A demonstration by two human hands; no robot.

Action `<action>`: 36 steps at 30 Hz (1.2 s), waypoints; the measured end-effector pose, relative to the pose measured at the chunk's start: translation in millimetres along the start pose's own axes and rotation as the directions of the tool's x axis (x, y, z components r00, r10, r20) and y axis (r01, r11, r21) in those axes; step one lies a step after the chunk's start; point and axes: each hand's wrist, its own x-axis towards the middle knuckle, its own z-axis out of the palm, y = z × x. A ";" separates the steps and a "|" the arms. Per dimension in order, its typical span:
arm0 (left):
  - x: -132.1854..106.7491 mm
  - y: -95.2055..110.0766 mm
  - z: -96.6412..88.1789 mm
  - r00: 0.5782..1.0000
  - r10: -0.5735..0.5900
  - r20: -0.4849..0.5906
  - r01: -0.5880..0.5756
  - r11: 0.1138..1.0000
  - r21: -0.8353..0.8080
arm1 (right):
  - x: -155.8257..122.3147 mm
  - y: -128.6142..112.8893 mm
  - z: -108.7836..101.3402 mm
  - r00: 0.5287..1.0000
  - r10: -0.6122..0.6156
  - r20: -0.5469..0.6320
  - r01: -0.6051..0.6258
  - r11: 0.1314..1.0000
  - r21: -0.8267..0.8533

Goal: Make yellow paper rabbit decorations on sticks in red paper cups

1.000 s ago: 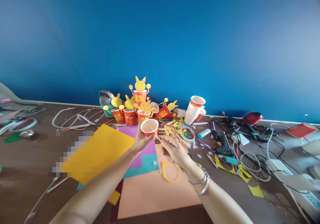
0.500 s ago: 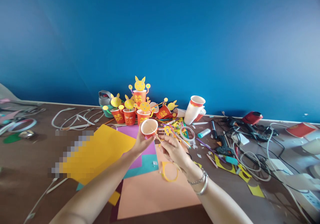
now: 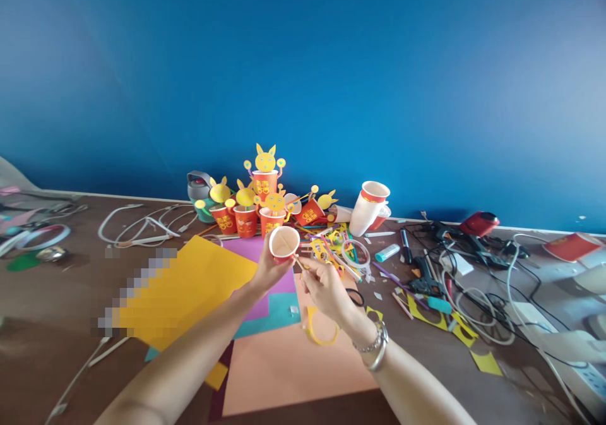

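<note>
My left hand [image 3: 267, 271] is closed round a small red paper cup [image 3: 284, 244], held up above the table with its white inside facing me. A thin stick [image 3: 290, 251] crosses the inside of the cup and comes out through its right side. My right hand [image 3: 323, 285] pinches the stick's outer end just right of the cup; a silver bracelet sits on that wrist. Behind the cup stands a cluster of finished red cups with yellow paper rabbit heads [image 3: 258, 201].
Sheets of yellow paper [image 3: 189, 289], purple, teal and peach paper [image 3: 288, 368] lie under my arms. A yellow paper ring [image 3: 322, 327], scissors, a stack of white cups [image 3: 369, 207], a glue stick [image 3: 386, 252], a glue gun [image 3: 423, 276] and tangled cables [image 3: 478, 286] fill the right. White cords [image 3: 142, 223] lie left.
The cup has tilted a little so its mouth faces me more squarely. My right hand has moved slightly up and left, closer to the cup's side.
</note>
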 end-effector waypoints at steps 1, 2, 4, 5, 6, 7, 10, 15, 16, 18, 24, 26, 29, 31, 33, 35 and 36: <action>-0.1 0.1 0.0 1.000 -0.001 0.004 0.001 1.000 0.000 | 0.1 -1.3 -1.0 1.000 0.018 0.007 -0.018 1.000 0.022; -0.3 0.1 0.0 1.000 -0.002 0.005 0.002 1.000 -0.001 | 0.7 -3.1 -2.9 0.998 0.059 0.032 -0.061 0.995 0.078; -0.9 0.0 -0.1 1.000 -0.012 0.003 0.012 1.000 0.001 | 3.5 -6.8 -9.3 0.978 0.163 0.128 -0.191 0.948 0.253; -1.3 0.0 -0.2 1.000 -0.019 -0.001 0.019 1.000 0.002 | 5.3 -8.3 -13.0 0.961 0.206 0.184 -0.259 0.904 0.339; -1.5 0.2 -0.3 1.000 -0.028 -0.006 0.028 1.000 0.002 | 7.1 -9.1 -16.4 0.943 0.237 0.233 -0.317 0.856 0.410; -1.7 0.4 -0.3 0.999 -0.035 -0.012 0.035 0.999 -0.002 | 8.8 -9.2 -19.1 0.930 0.253 0.266 -0.353 0.814 0.461; -0.8 1.3 -0.5 0.999 -0.044 -0.021 0.044 0.999 -0.026 | 11.9 -4.8 -20.0 0.932 0.256 0.257 -0.354 0.797 0.488; 3.3 -2.8 -5.7 0.994 -0.068 0.088 0.076 0.993 -0.091 | 12.9 3.5 -16.9 0.985 0.130 0.115 -0.146 0.979 0.144; 3.8 -5.1 -7.4 0.990 -0.073 0.118 0.087 0.989 -0.123 | 13.3 3.6 -19.6 0.988 0.109 0.112 -0.118 0.990 0.079; 4.2 -9.7 -10.1 0.985 -0.068 0.156 0.101 0.971 -0.217 | 14.3 2.6 -28.5 0.984 0.100 0.147 -0.101 0.995 -0.002; 1.6 -7.8 -9.2 0.986 -0.071 0.151 0.115 0.944 -0.308 | 15.9 -4.1 -55.8 0.961 0.117 0.250 -0.076 0.983 -0.166; 1.2 -2.9 -7.9 0.982 -0.092 0.167 0.140 0.941 -0.308 | 15.8 -6.6 -59.6 0.959 0.104 0.263 -0.051 0.979 -0.199; 1.8 1.2 -7.0 0.978 -0.096 0.186 0.153 0.934 -0.322 | 15.8 -8.0 -60.6 0.964 0.068 0.258 -0.003 0.970 -0.245; 2.6 0.8 -7.2 0.976 -0.096 0.194 0.156 0.933 -0.324 | 15.8 -7.2 -59.3 0.966 0.056 0.254 0.011 0.966 -0.257; 3.2 -1.1 -7.6 0.977 -0.096 0.193 0.155 0.934 -0.321 | 15.8 -5.8 -57.9 0.966 0.049 0.253 0.016 0.969 -0.246; 3.4 -3.0 -8.0 0.978 -0.095 0.183 0.150 0.936 -0.319 | 15.7 -5.1 -57.2 0.967 0.042 0.252 0.019 0.972 -0.234; 3.3 -3.7 -8.1 0.979 -0.094 0.179 0.148 0.936 -0.320 | 15.6 -5.1 -57.1 0.967 0.040 0.251 0.021 0.972 -0.236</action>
